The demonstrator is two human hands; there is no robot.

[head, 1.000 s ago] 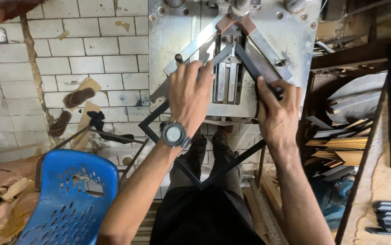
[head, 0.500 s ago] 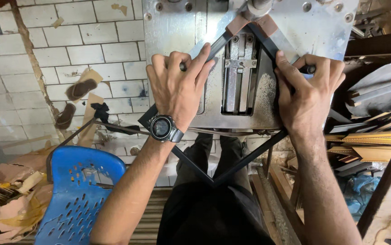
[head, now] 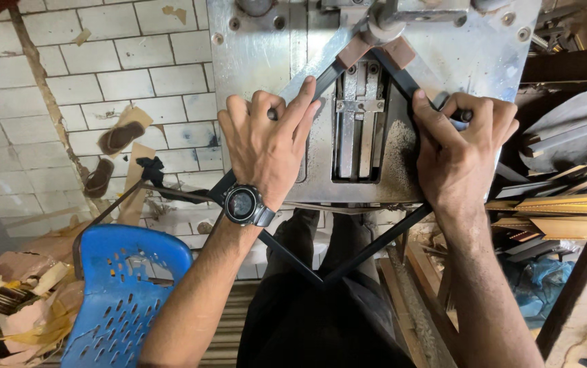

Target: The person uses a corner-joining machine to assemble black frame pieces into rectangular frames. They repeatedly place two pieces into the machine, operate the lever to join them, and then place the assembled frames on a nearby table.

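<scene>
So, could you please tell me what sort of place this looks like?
Probably a picture-framing workshop. Both hands press a black frame against a metal corner-joining machine, and cut moulding lengths are stacked at the right.

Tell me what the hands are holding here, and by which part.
Both hold the black picture frame on the metal machine table: left hand presses on its left rail, right hand has fingers curled over its right rail.
</scene>
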